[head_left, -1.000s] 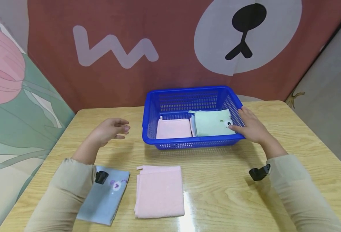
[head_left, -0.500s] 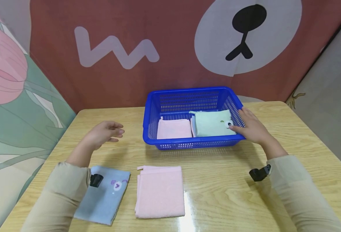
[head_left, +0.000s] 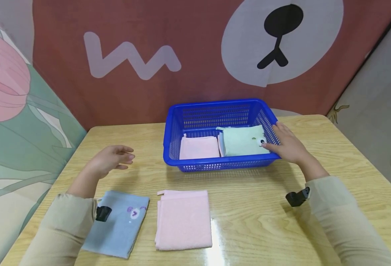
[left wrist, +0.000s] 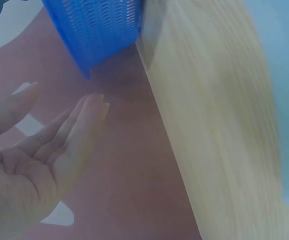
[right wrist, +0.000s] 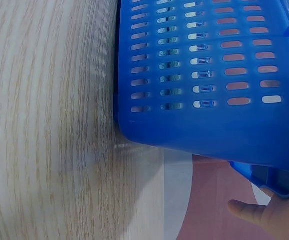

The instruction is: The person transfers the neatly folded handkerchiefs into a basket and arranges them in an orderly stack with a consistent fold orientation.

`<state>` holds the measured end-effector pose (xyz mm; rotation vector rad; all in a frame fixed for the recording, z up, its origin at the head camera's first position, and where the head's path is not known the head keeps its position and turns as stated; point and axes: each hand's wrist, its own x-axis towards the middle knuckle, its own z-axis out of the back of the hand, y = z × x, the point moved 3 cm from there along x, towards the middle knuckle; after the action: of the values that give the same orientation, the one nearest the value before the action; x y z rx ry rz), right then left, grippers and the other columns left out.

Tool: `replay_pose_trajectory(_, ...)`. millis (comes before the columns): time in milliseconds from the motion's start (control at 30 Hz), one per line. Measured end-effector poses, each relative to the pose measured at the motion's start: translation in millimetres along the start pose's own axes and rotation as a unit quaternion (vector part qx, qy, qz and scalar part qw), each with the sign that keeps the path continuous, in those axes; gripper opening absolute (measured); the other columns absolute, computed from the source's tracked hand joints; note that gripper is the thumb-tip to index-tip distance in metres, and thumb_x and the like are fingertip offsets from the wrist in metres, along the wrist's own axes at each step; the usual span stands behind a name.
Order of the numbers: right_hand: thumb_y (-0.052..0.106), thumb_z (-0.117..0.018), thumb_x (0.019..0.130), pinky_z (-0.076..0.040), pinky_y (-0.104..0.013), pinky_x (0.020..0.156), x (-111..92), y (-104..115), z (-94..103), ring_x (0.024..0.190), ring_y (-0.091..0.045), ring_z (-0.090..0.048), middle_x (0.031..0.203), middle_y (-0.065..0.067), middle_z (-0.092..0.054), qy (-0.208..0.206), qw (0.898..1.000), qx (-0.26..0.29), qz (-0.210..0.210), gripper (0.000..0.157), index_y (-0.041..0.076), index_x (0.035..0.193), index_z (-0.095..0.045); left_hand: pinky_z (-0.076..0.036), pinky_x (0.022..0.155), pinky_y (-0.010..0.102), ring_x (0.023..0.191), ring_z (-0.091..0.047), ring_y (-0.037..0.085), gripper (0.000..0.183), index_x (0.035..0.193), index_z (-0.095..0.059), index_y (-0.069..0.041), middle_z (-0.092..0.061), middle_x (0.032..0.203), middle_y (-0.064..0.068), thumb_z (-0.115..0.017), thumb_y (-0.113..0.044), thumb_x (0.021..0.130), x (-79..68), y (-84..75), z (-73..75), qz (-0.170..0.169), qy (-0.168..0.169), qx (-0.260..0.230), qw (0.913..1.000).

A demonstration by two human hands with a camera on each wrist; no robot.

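My left hand (head_left: 110,161) hovers over the table left of the basket, its fingers loosely extended with nothing in them. In the left wrist view the left hand (left wrist: 34,160) shows its bare palm. My right hand (head_left: 289,145) holds the right rim of a blue plastic basket (head_left: 215,162), thumb over the inner side. A folded pink towel (head_left: 199,147) and a light green towel (head_left: 243,142) with an animal face lie inside it. Below the left hand is a folded blue towel (head_left: 119,225), partly covered by the left sleeve. Another folded pink towel (head_left: 183,220) lies beside it.
The wooden table (head_left: 248,214) carries everything. A reddish-brown cloth backdrop (head_left: 132,96) with a bear print rises right behind its far edge. Patterned cloths hang at both sides. A black wrist camera (head_left: 296,197) is worn at the right cuff.
My left hand has drawn back to the left and slightly toward me, away from the basket. The right hand, basket and towels have stayed in place.
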<state>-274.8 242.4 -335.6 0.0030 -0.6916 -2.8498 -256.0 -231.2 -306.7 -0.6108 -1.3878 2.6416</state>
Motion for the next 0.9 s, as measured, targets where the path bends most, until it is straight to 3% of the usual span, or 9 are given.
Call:
replay_pose_trajectory(433, 0.046, -0.046, 0.084, -0.001, -0.052, 0.098, 0.0, 1.2, 0.8, 0.126, -0.036, 0.007, 0.139, -0.026, 0.002, 0.003, 1.000, -0.003, 0.003, 0.084, -0.010, 0.133, -0.007, -0.040, 0.085, 0.040, 0.109, -0.040, 0.038, 0.046, 0.127, -0.026, 0.013, -0.033, 0.125, 0.030, -0.042, -0.012, 0.091, -3.1, 14.5, -0.2, 0.017, 0.015, -0.004, 0.9997)
replay_pose_trajectory(900, 0.043, -0.047, 0.085, -0.002, -0.053, 0.098, 0.0, 0.6, 0.1, 0.127, -0.035, 0.007, 0.139, -0.025, 0.002, 0.003, 1.000, -0.001, -0.004, 0.082, -0.010, 0.134, -0.007, -0.040, 0.085, 0.042, 0.108, -0.040, 0.038, 0.047, 0.125, -0.027, 0.014, -0.035, 0.122, 0.031, -0.044, -0.012, 0.090, -5.6, 25.8, -0.7, 0.035, 0.008, 0.003, 0.9994)
